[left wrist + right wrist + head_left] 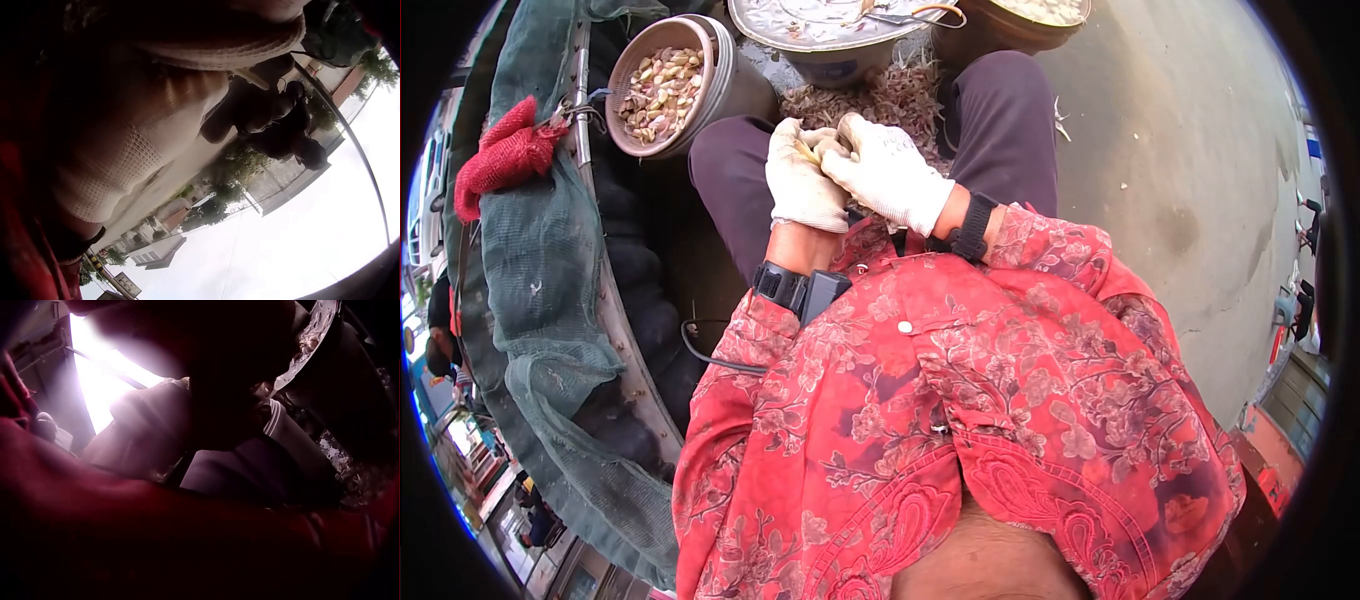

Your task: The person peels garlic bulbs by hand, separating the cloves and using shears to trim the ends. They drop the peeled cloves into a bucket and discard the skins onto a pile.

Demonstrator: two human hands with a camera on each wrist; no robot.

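The white-gloved left hand (803, 185) and right hand (887, 170) pinch a small pale garlic clove (808, 150) with curled fingers above the lap, where loose knit fabric could let it slip into papery brown skins (870, 100).

A round tan bowl of pale cloves (620, 70) sits at eleven o'clock, a crumpled red mesh bag (505, 160) at ten, a grey metal tray (800, 30) at twelve.

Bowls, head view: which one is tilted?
The brown bowl of garlic cloves at upper left: it leans on its edge, whereas the metal basin and the dark pot sit level.
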